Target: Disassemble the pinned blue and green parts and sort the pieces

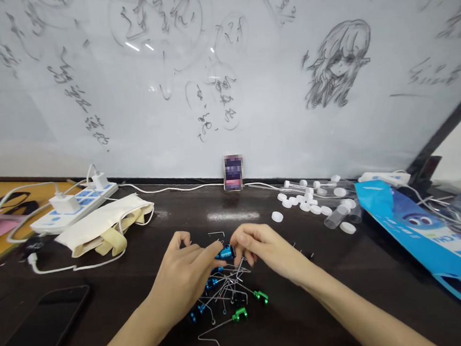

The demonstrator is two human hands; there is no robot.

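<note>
Desk, dark and glossy, fills my near view, a flat black phone by its left edge. At the front middle lies a tangle of thin bent wires, some with shiny green brackets. Above it the left hand pinches a small blue cylinder with a black end; the right hand curls beside that end, fingers bent, and I can't tell whether it grips anything. Toward the right edge I see a blue pouch, its lettering only partly legible, white plastic caps and clear tubes; toward the left, a cream cloth bag. Behind the back edge, a whiteboard carries black handwriting I can't read and a sketched long-haired figure.
</note>
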